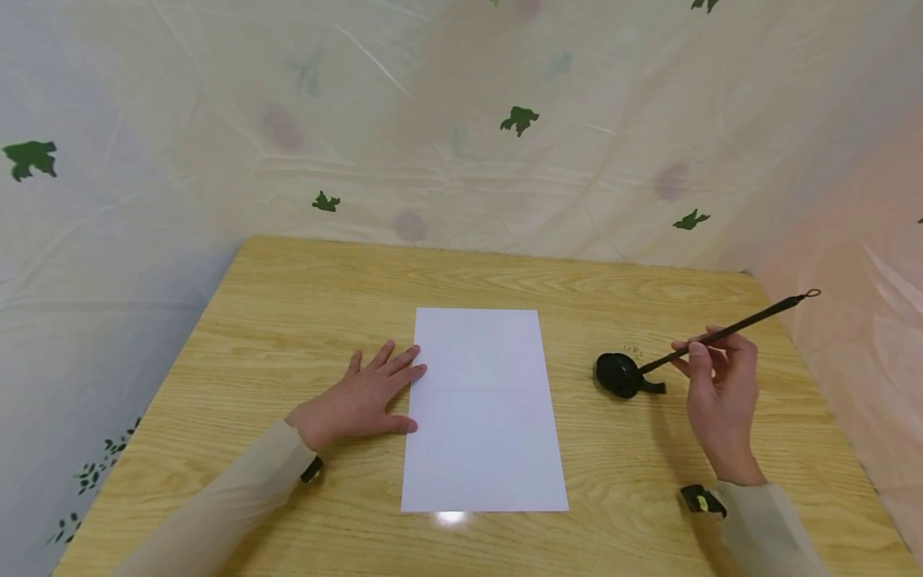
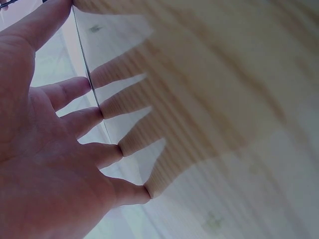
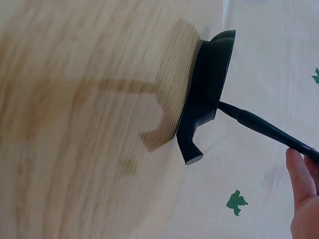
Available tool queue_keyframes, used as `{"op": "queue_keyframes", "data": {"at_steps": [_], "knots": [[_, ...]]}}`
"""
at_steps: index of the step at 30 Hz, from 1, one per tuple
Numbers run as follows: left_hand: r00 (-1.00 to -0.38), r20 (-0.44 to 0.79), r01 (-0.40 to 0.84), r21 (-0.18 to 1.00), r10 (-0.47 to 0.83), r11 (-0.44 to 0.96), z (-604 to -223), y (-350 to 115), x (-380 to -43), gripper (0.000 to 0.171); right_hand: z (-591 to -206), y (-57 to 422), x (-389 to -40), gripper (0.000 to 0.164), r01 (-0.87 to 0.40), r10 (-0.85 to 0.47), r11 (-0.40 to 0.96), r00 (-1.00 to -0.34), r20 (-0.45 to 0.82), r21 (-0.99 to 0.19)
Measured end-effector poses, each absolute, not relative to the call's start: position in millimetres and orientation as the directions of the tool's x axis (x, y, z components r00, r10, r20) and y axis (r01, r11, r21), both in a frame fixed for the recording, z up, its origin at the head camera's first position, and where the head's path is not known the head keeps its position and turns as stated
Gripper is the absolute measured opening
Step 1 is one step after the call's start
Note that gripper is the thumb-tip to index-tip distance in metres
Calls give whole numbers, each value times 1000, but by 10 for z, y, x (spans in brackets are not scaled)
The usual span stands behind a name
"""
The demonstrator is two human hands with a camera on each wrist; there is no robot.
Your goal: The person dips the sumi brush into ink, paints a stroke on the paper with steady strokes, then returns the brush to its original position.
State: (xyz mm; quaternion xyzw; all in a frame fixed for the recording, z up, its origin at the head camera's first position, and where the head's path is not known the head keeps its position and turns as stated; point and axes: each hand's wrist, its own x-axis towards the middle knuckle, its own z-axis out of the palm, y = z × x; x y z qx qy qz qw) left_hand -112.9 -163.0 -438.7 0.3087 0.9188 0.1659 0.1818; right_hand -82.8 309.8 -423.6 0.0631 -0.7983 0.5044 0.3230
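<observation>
A white sheet of paper (image 1: 481,413) lies in the middle of the wooden table. My left hand (image 1: 355,405) rests flat with its fingers spread, the fingertips at the paper's left edge. Over the right side of the table, my right hand (image 1: 724,401) pinches a dark writing brush (image 1: 757,317) with a loop at its upper end. The brush slants down to the left, its tip hidden inside a small black ink dish (image 1: 617,375). In the right wrist view the dish (image 3: 208,79) has a short curved handle and sits on the tabletop.
The wooden table (image 1: 303,288) reaches back to a pale cloth backdrop (image 1: 433,160) with green bird shapes. Cloth also hangs at both sides. Small dark marks show on the wood behind the dish. Straps with small dark devices circle both sleeved wrists.
</observation>
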Motion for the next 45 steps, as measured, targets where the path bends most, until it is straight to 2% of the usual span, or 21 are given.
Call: {"op": "queue_keyframes", "data": {"at_steps": [14,21,32,37,40,45], "knots": [[-745,-230,503,424,626,753,-4392,-1625,-1139,84,-4214,3140,-796,35,-406,243,495,-784,571,-768],[-741,-233,504,427,630,751,-4389,-1629,-1139,84,-4208,3155,-781,35,-429,250,447,-782,570,-785],[-741,-221,515,420,634,747,-4390,-1626,-1136,84,-4189,3193,-777,34,-458,247,455,-759,602,-764],[-744,-225,506,426,629,750,-4401,-1634,-1135,84,-4164,3198,-764,33,-433,258,485,-760,597,-760],[-743,-229,503,428,629,751,-4403,-1634,-1136,84,-4150,3210,-764,33,-456,273,423,-760,589,-783],[-740,-226,509,427,633,747,-4404,-1629,-1144,84,-4128,3222,-771,36,-550,297,212,-751,589,-808]]}}
